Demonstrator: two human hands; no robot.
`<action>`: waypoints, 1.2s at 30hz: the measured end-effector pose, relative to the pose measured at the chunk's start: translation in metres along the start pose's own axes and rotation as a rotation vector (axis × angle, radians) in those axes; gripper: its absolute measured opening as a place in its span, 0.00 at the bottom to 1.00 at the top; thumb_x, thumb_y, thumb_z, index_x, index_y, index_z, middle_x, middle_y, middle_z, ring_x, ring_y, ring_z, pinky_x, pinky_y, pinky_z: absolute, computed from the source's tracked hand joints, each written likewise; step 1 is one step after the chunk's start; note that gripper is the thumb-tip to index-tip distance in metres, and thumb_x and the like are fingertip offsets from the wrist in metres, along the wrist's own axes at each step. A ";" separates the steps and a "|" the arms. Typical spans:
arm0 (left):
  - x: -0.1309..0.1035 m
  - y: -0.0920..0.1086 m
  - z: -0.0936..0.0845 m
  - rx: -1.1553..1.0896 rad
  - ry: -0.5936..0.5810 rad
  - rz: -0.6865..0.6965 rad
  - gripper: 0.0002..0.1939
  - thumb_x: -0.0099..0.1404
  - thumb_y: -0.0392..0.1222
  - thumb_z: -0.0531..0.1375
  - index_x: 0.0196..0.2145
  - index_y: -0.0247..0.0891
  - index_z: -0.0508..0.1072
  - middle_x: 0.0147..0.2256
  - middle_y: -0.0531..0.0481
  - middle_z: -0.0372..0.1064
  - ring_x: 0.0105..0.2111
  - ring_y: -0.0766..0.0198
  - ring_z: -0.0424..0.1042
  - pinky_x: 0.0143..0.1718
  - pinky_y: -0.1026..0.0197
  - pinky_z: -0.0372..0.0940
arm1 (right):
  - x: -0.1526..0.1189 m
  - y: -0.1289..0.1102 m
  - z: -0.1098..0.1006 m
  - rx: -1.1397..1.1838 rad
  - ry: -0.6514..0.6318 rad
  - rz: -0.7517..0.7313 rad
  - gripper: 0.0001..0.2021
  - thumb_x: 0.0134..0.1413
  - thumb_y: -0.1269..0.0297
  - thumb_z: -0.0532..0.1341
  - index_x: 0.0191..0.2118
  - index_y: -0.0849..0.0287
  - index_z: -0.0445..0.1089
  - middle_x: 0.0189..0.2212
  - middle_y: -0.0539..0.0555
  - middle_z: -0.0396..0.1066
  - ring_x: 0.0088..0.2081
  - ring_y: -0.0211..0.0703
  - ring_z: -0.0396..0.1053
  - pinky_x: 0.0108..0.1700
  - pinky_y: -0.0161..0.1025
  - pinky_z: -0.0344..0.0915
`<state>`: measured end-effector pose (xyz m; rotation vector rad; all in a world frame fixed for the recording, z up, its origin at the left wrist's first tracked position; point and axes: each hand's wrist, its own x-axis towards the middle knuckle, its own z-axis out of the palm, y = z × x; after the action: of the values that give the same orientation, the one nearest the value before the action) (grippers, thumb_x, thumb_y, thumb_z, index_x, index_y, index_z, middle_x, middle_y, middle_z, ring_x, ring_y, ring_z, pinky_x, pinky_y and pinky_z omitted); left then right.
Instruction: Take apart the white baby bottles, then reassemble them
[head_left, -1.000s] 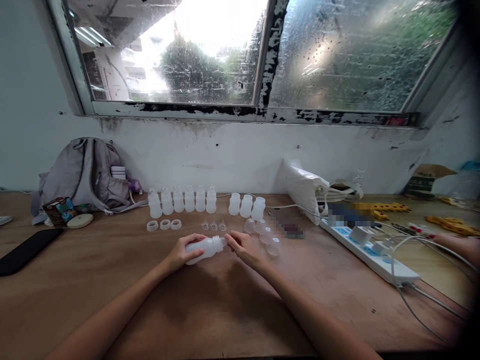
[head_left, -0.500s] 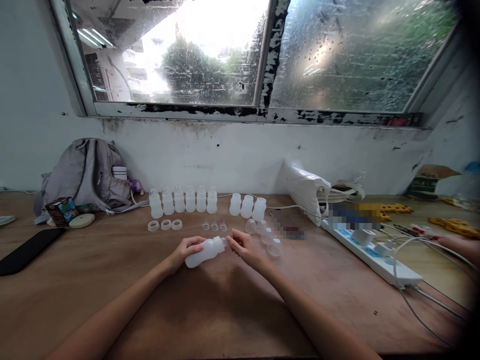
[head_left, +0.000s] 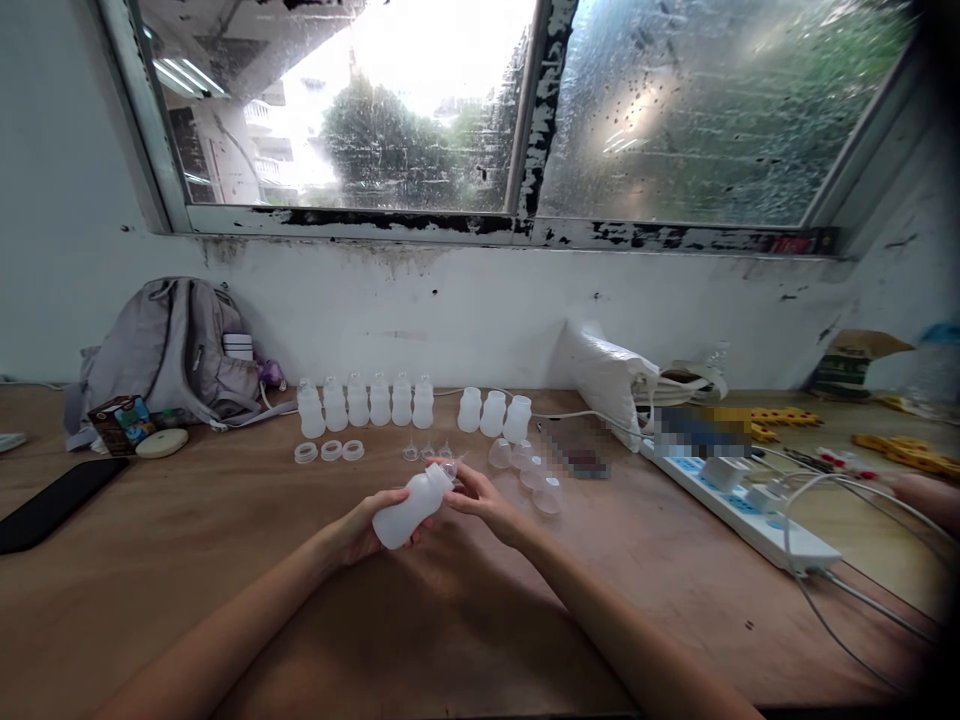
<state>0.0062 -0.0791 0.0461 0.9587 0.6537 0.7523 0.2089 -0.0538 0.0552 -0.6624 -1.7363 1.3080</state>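
Note:
My left hand (head_left: 364, 528) is closed around a frosted white baby bottle (head_left: 409, 512), which tilts up to the right above the table. At its top end, the fingers of my right hand (head_left: 484, 500) close about the neck and a clear nipple (head_left: 448, 469). The exact finger contact there is partly hidden. Just beyond the bottle lie three loose clear nipples (head_left: 410, 453), the right ones near my fingers. Three white collar rings (head_left: 330, 451) lie to their left. Several clear dome caps (head_left: 547, 497) rest right of my right hand.
Several bottles with tops (head_left: 379, 400) stand along the wall, beside three open-necked bottles (head_left: 493, 413). A grey backpack (head_left: 180, 350) and black phone (head_left: 60, 505) are at left. At right are a white bag (head_left: 600, 370), a power strip (head_left: 772, 525) with cables, and another person's blurred hand (head_left: 926, 495).
The bottle has tipped more upright, its neck turning up and away. My left fingers now wrap beneath it, and my right hand has shifted from the nipple's tip to around the neck.

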 end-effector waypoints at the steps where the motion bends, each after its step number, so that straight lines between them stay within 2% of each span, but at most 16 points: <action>1: 0.000 -0.001 0.002 -0.030 -0.003 -0.019 0.22 0.57 0.50 0.55 0.40 0.28 0.70 0.32 0.41 0.69 0.25 0.66 0.67 0.26 0.66 0.60 | 0.000 0.000 0.001 0.018 -0.043 0.010 0.20 0.45 0.58 0.61 0.46 0.55 0.62 0.39 0.52 0.64 0.42 0.42 0.62 0.44 0.39 0.58; 4: 0.000 -0.003 0.006 0.011 -0.009 0.012 0.20 0.57 0.50 0.55 0.39 0.29 0.70 0.31 0.43 0.68 0.24 0.67 0.67 0.25 0.66 0.60 | -0.002 0.001 0.004 0.051 -0.023 0.021 0.17 0.44 0.58 0.61 0.42 0.57 0.66 0.38 0.52 0.66 0.42 0.44 0.62 0.44 0.40 0.57; 7: 0.002 -0.005 0.011 0.159 0.028 0.132 0.18 0.55 0.49 0.59 0.35 0.29 0.70 0.27 0.47 0.66 0.23 0.69 0.65 0.22 0.68 0.57 | -0.002 0.002 0.005 0.065 0.035 0.024 0.14 0.43 0.58 0.62 0.37 0.58 0.69 0.34 0.52 0.66 0.39 0.43 0.63 0.42 0.39 0.57; 10: 0.002 -0.006 0.015 0.231 0.053 0.222 0.16 0.52 0.47 0.61 0.34 0.30 0.70 0.25 0.50 0.65 0.23 0.69 0.63 0.22 0.69 0.56 | -0.002 0.000 0.004 0.112 0.018 0.040 0.16 0.42 0.58 0.63 0.39 0.58 0.69 0.35 0.52 0.67 0.39 0.44 0.62 0.42 0.39 0.57; 16: -0.005 -0.006 0.023 0.025 0.001 0.058 0.21 0.59 0.52 0.52 0.37 0.28 0.70 0.30 0.44 0.67 0.24 0.68 0.65 0.25 0.67 0.59 | -0.003 -0.001 0.009 0.282 -0.052 0.074 0.21 0.45 0.56 0.60 0.46 0.60 0.66 0.36 0.56 0.67 0.38 0.44 0.63 0.40 0.39 0.58; 21: -0.006 -0.005 0.026 0.253 0.022 0.214 0.19 0.55 0.51 0.57 0.35 0.30 0.69 0.29 0.46 0.66 0.25 0.67 0.65 0.26 0.65 0.60 | -0.008 -0.004 0.015 0.201 0.005 0.025 0.20 0.48 0.54 0.57 0.45 0.60 0.65 0.37 0.56 0.67 0.37 0.45 0.63 0.37 0.38 0.60; 25: -0.007 -0.004 0.025 0.557 0.090 0.365 0.20 0.55 0.50 0.57 0.41 0.32 0.68 0.29 0.48 0.68 0.28 0.63 0.66 0.28 0.64 0.60 | -0.007 -0.011 0.007 -0.078 -0.032 -0.046 0.21 0.48 0.51 0.56 0.46 0.58 0.64 0.40 0.56 0.67 0.42 0.47 0.62 0.41 0.40 0.60; 28: -0.002 -0.004 0.016 0.721 0.229 0.486 0.24 0.54 0.49 0.59 0.46 0.34 0.66 0.38 0.47 0.69 0.36 0.58 0.66 0.36 0.62 0.61 | -0.001 -0.010 -0.014 -0.525 -0.019 -0.206 0.17 0.49 0.55 0.56 0.44 0.57 0.66 0.44 0.56 0.66 0.48 0.49 0.59 0.49 0.45 0.54; 30: 0.002 -0.004 0.007 0.774 0.347 0.513 0.25 0.54 0.49 0.59 0.47 0.35 0.65 0.42 0.46 0.68 0.41 0.56 0.66 0.41 0.61 0.60 | 0.004 -0.004 -0.035 -0.888 0.104 -0.257 0.14 0.50 0.58 0.56 0.43 0.55 0.67 0.44 0.56 0.66 0.49 0.50 0.56 0.53 0.48 0.48; 33: 0.007 -0.004 -0.002 0.855 0.447 0.498 0.23 0.54 0.49 0.58 0.46 0.35 0.66 0.43 0.46 0.68 0.41 0.56 0.66 0.42 0.60 0.60 | 0.007 0.012 -0.065 -1.298 0.379 -0.122 0.16 0.53 0.67 0.51 0.47 0.57 0.64 0.46 0.58 0.65 0.51 0.51 0.54 0.55 0.52 0.40; 34: 0.007 -0.005 -0.004 0.889 0.452 0.489 0.23 0.54 0.49 0.58 0.46 0.36 0.66 0.42 0.47 0.68 0.41 0.56 0.67 0.42 0.60 0.60 | 0.007 0.018 -0.073 -1.400 0.428 -0.060 0.17 0.52 0.70 0.50 0.49 0.59 0.62 0.48 0.58 0.64 0.52 0.52 0.52 0.56 0.53 0.38; 36: 0.008 -0.005 -0.006 0.948 0.447 0.473 0.23 0.53 0.49 0.58 0.45 0.37 0.67 0.42 0.47 0.69 0.40 0.56 0.67 0.41 0.60 0.61 | 0.006 0.029 -0.085 -1.552 0.441 0.036 0.21 0.49 0.73 0.51 0.51 0.61 0.60 0.50 0.59 0.61 0.55 0.55 0.49 0.56 0.57 0.32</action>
<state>0.0078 -0.0721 0.0383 1.8791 1.2504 1.1154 0.2766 0.0030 0.0377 -1.6171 -2.0695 -0.4542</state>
